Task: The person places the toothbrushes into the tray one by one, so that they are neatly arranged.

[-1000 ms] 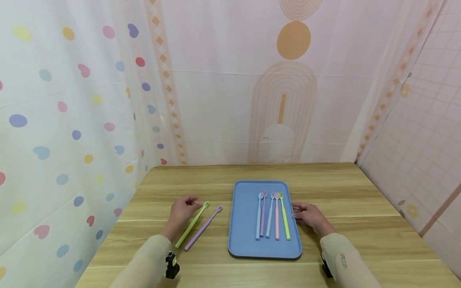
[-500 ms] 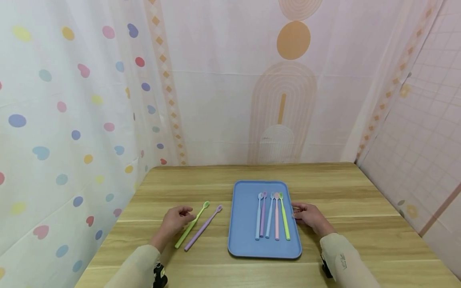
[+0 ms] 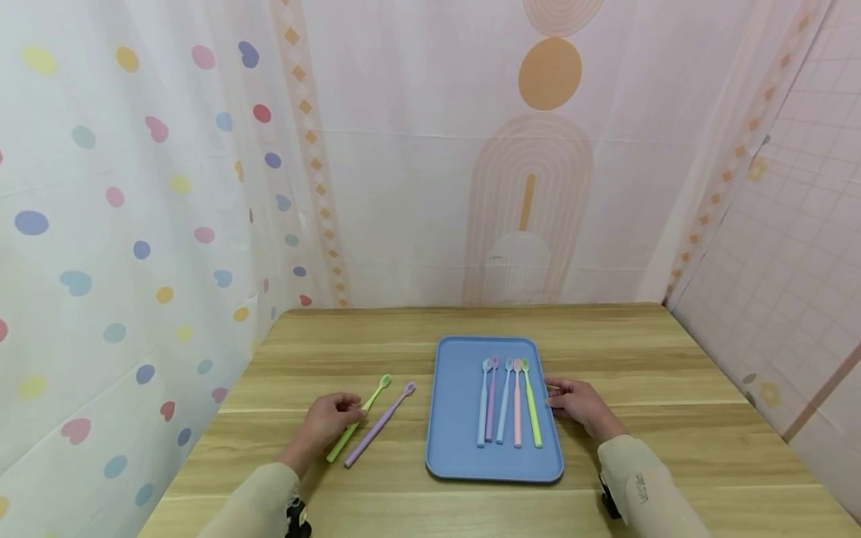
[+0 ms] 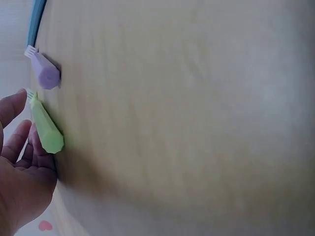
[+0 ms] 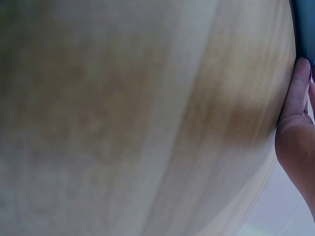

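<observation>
In the head view my left hand [image 3: 329, 420] is over the handle of a green toothbrush [image 3: 377, 392], thumb and fingers apart. The left wrist view has the thumb [image 4: 14, 105] beside that brush's neck and the other fingers close to its handle. Just right of it lies a purple toothbrush [image 3: 380, 426], parallel on the table. My right hand [image 3: 581, 407] touches the right rim of a blue tray [image 3: 451, 463], its fingers extended against the edge in the right wrist view. On the tray, several toothbrushes lie side by side: blue, purple, pink [image 3: 517, 411] and green [image 3: 531, 407].
The wooden table [image 3: 377, 508] carries the tray right of its middle. Behind it hangs a patterned curtain [image 3: 403, 187], with a dotted curtain [image 3: 101, 299] along the left side. Tray space left of the brush row shows bare blue.
My left hand first drew back to the left from the green toothbrush's head, then came lower over its handle. The right hand stays at the tray's rim; the toothbrushes lie as before.
</observation>
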### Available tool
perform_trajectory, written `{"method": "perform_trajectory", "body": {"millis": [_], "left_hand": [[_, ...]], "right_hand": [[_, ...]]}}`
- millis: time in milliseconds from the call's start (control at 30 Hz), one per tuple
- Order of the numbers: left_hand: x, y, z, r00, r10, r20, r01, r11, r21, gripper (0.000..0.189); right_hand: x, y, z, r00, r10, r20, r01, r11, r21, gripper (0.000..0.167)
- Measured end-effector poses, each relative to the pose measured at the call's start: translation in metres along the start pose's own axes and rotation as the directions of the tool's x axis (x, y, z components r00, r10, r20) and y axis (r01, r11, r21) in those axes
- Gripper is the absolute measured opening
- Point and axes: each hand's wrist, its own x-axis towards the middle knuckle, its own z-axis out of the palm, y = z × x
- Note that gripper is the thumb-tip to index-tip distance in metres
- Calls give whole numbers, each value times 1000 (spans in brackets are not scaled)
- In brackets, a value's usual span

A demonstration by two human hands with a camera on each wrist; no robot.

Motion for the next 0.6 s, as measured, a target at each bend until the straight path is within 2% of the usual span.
{"method": "perform_trajectory", "body": {"millis": [267, 600], "left_hand": [[-1, -6, 1, 1000, 10, -11, -10, 999, 35, 28], [-2, -5, 2, 1000, -9, 12, 9, 997, 72, 29]], "right_hand": [[-1, 0, 0, 1000, -2, 1, 2, 1000, -11, 48], [-2, 0, 0, 1000, -28, 12, 27, 1000, 16, 47]]}}
